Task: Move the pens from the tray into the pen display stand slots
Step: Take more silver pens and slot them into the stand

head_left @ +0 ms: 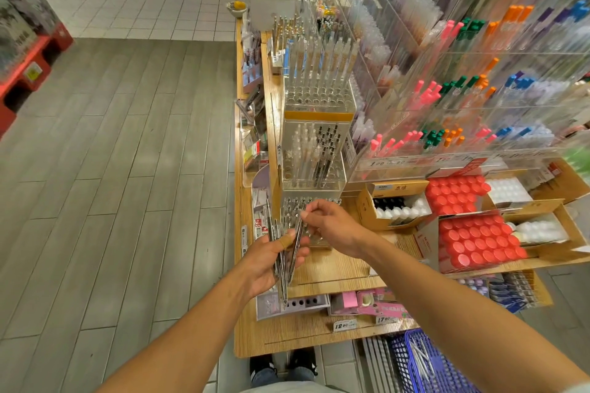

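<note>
On the wooden shelf [335, 268] we see a clear pen display stand [314, 169] rising in tiers, its upper slots holding white and black pens, and to its right cardboard boxes [542, 249] packed with red-capped bottles [479, 242], while a blue basket [424, 364] sits low at the right. The pens [282, 252] are slim, dark and silvery, bunched and fanned out just in front of the stand's lowest tier. Our left hand [271, 262] curls its fingers round that bundle, and our right hand [332, 223] pinches the top of one pen [295, 249] between thumb and fingertips.
</note>
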Available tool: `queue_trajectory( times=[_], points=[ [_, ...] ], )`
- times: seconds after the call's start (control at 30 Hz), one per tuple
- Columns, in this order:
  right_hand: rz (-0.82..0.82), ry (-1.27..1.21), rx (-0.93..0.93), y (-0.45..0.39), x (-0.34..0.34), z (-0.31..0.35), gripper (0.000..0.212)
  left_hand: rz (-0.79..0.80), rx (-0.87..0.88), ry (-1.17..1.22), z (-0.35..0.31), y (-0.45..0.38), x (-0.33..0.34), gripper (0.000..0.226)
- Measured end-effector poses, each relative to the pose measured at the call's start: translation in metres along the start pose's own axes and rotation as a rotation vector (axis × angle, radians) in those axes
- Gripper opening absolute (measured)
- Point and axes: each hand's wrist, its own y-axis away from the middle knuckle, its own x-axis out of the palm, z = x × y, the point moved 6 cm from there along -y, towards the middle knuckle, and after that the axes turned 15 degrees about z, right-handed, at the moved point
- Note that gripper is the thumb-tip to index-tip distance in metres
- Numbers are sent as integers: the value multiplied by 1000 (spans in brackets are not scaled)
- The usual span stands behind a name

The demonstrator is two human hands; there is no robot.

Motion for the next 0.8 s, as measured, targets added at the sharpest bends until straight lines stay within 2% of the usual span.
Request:
queue_trajectory(
  times=[0.07, 0.17, 0.33, 0.6, 0.8],
  points=[
    [-20, -20, -40, 2, 0, 5, 12, -22, 15, 59, 1, -2, -3, 40],
    [-58, 72, -95, 8, -1, 18, 12, -91, 27, 93, 3, -5, -11, 26],
    [-207, 482, -203, 23, -14, 44, 5, -234, 38, 141, 6, -4, -28, 19],
    [-191, 916, -191, 18, -17, 29, 6, -327, 10, 195, 13, -2, -40, 16],
    [-186, 1030, -125, 10, -15, 12, 6, -328, 10, 140, 13, -3, -37, 14]
  ],
)
